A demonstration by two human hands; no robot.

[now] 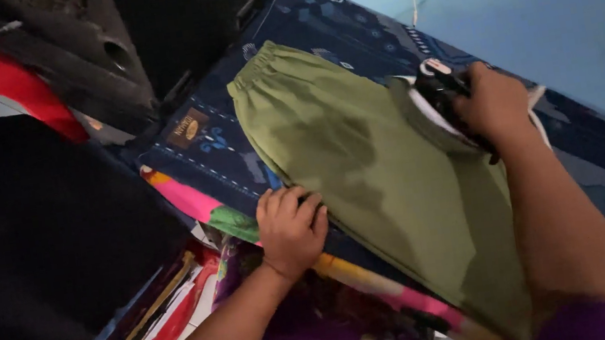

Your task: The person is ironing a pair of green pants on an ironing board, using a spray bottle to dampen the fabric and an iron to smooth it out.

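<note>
Olive-green cotton garment with elastic waistband, laid flat; iron on its far edge, both hands engaged.

Right hand (496, 99): fingers clenched around the handle of a black-and-white electric iron (438, 99), which rests on the garment's edge nearest the light-blue wall (548, 9). Left hand (291, 228): fingers (305, 203) curled, pressing down the opposite edge, gripping nothing. Olive-green garment (365, 169): long axis runs diagonally from the gathered waistband at upper left toward lower right; the unpressed cloth lies between the two hands, with the iron-bearing right hand placed to cross it. Beneath: dark-blue patterned blanket (237, 155) spread as the ironing surface. Beside: black folded cloth (30, 255); white cord (540, 121).
</note>
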